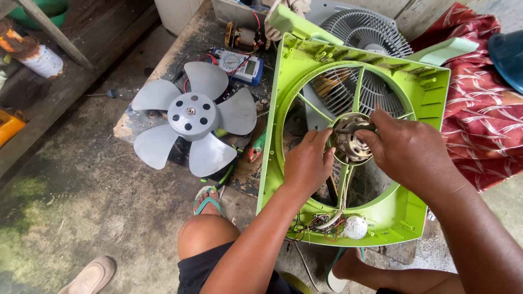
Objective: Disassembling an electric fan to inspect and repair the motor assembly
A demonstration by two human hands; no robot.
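A bare fan motor (351, 140) sits at the hub of an upright lime-green plastic fan frame (406, 209).

Worn low board (143, 124), grey fan blade (194, 116), multimeter (242, 66), green fan frame (392, 209) w/ motor

Blue multimeter's (240, 64) grey screen (250, 67), benchtop.

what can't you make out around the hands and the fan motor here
- Head view: the right hand covers the motor's right side and whatever tool it holds.
- Left hand hides the frame behind it.
- Meter dial too small to read.
- Blue object cut by the right edge.
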